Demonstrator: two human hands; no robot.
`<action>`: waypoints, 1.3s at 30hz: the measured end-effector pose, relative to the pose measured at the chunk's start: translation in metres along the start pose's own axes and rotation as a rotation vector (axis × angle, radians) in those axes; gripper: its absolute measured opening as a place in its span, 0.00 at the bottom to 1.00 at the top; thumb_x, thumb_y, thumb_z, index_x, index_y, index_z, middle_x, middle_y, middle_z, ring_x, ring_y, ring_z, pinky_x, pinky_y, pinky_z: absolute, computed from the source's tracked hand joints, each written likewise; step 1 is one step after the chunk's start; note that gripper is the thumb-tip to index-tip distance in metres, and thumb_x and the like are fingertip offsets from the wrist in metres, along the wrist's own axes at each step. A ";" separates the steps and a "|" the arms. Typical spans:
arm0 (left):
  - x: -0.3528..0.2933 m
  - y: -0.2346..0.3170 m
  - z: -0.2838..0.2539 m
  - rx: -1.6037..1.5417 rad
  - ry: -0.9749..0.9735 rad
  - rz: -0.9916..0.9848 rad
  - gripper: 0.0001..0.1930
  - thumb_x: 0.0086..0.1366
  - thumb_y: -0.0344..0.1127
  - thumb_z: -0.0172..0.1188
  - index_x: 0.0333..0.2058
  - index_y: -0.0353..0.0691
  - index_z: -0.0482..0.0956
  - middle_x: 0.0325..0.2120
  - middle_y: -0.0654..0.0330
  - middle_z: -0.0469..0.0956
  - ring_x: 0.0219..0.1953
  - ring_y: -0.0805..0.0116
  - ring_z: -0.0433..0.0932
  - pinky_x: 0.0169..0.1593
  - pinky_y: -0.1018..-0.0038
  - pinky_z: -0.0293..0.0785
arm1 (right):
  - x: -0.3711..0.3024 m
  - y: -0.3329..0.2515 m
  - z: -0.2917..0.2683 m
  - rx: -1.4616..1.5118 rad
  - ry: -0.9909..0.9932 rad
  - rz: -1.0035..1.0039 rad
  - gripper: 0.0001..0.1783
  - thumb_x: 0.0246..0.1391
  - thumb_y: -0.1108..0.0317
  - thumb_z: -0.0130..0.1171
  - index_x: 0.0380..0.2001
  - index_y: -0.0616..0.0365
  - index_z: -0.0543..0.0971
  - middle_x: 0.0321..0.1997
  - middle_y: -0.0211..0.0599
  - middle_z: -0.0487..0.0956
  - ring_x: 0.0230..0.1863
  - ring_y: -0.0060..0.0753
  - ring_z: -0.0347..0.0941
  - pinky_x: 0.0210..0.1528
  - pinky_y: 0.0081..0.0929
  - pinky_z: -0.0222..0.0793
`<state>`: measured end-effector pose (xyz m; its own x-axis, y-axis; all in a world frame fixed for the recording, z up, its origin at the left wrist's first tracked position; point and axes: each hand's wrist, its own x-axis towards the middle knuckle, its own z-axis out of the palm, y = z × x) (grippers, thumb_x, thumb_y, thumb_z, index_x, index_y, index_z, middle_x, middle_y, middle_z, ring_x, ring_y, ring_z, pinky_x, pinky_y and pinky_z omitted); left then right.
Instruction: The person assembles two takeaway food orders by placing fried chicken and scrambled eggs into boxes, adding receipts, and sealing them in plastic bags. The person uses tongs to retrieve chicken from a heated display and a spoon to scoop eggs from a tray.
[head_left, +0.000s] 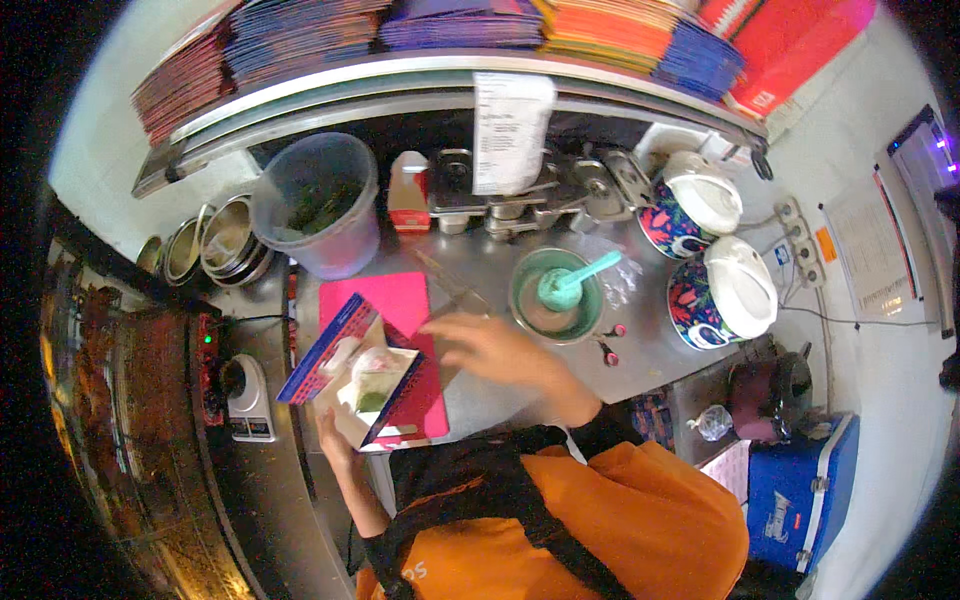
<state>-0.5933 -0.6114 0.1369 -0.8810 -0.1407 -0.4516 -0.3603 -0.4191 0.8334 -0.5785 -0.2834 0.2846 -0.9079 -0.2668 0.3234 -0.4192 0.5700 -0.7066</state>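
The open carton is gripped over the pink board by the left hand; the right hand is loosely spread, seemingly empty. If the carton is over-tilted, its contents could be spilled.

The place is identified as a commercial kitchen. A steel worktop is fitted beneath a shelf, on which flat cartons are stacked in bulk. Lidded metal pans are ranged along the far side, and a paper slip (its print is too small to be read) is hung before them. Dark greens are stored in a clear tub, far left. An open carton is handled over a pink cutting board, near left.
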 end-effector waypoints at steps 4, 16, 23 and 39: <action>-0.027 -0.017 -0.023 -0.001 0.077 0.036 0.27 0.63 0.39 0.48 0.59 0.34 0.59 0.53 0.52 0.67 0.50 0.59 0.71 0.51 0.65 0.69 | -0.054 0.086 -0.100 -0.235 0.331 0.505 0.10 0.52 0.70 0.54 0.36 0.59 0.80 0.38 0.43 0.81 0.37 0.37 0.78 0.42 0.30 0.72; -0.129 -0.035 -0.036 0.164 0.456 0.199 0.24 0.63 0.36 0.45 0.57 0.34 0.64 0.55 0.57 0.66 0.58 0.65 0.62 0.61 0.73 0.54 | -0.083 0.291 -0.190 -0.915 -0.558 0.573 0.22 0.54 0.53 0.45 0.41 0.57 0.77 0.41 0.53 0.77 0.46 0.54 0.72 0.46 0.45 0.67; -0.152 -0.041 -0.040 -0.078 0.520 0.237 0.25 0.63 0.33 0.44 0.60 0.35 0.59 0.57 0.55 0.65 0.60 0.65 0.60 0.62 0.73 0.52 | -0.100 0.258 -0.272 -1.055 -0.020 0.704 0.20 0.54 0.56 0.45 0.40 0.60 0.77 0.38 0.52 0.78 0.43 0.51 0.73 0.44 0.43 0.68; -0.104 0.010 -0.153 -0.122 0.583 0.306 0.30 0.63 0.35 0.47 0.63 0.34 0.52 0.60 0.51 0.59 0.63 0.62 0.56 0.62 0.73 0.50 | 0.307 -0.078 0.175 -0.112 0.158 -0.761 0.18 0.50 0.74 0.43 0.41 0.66 0.77 0.44 0.59 0.75 0.49 0.55 0.69 0.56 0.41 0.59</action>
<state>-0.4588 -0.7382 0.1433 -0.6159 -0.7165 -0.3276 -0.0531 -0.3772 0.9246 -0.8238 -0.5459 0.3283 -0.3568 -0.5065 0.7849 -0.9165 0.3523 -0.1893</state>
